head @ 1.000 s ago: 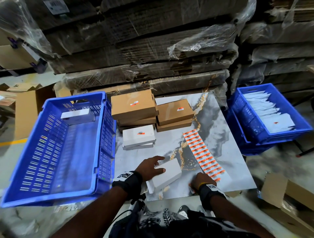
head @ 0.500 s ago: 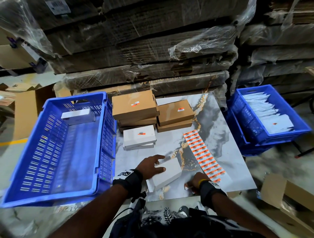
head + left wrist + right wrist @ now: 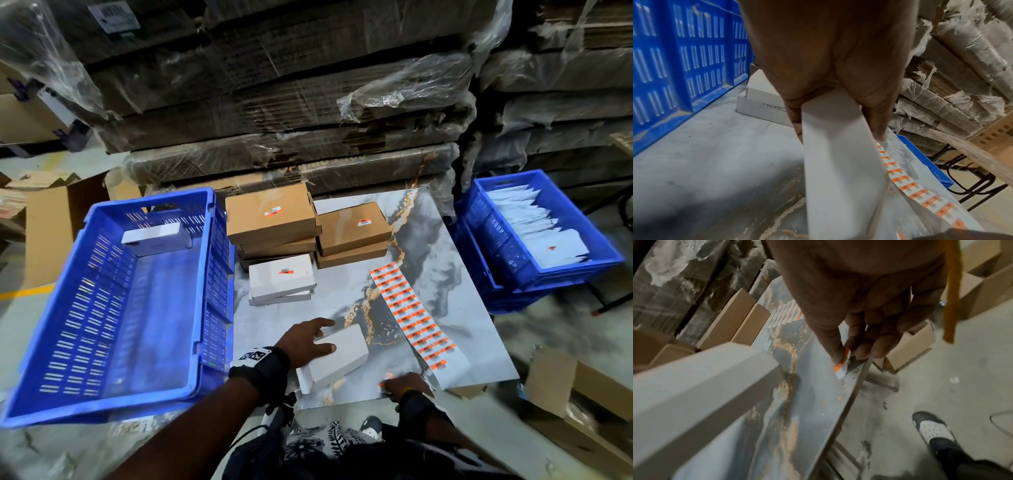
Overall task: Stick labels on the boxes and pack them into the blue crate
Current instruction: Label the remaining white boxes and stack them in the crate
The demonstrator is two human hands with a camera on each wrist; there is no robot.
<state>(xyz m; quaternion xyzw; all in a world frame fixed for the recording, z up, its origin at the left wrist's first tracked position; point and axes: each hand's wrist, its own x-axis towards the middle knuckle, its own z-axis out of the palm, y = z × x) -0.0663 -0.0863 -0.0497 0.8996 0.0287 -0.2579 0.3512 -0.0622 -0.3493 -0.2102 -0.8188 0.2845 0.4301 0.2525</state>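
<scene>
**Blue crate, marble table, one label lifted**

Shrink-wrapped cardboard stacks [image 3: 291, 102] fill the back of our view, largest thing present. Left of the table sits the blue crate [image 3: 44, 342], holding a single white box [image 3: 156, 238] at its far end. The marble-patterned table [image 3: 455, 308] carries two stacks of brown boxes [image 3: 270, 214], each top box bearing an orange label, and in front of them a short stack of white boxes [image 3: 281, 279], the top one labelled. Off to the right we note a second blue crate [image 3: 486, 219] packed with white envelopes.

Near the table's front edge lies an unlabelled white box [image 3: 337, 354]. The left hand [image 3: 305, 339] grasps it, thumb along one long side and fingers on the other; the left wrist view confirms the box clamped between them.

A label sheet [image 3: 411, 317] of orange stickers runs diagonally across the table, just right of that box.

The right hand [image 3: 406, 385] is at the front table edge, pinching a single orange-and-white label [image 3: 842, 366] between thumb and fingertips, its lower corner at the table surface.
</scene>
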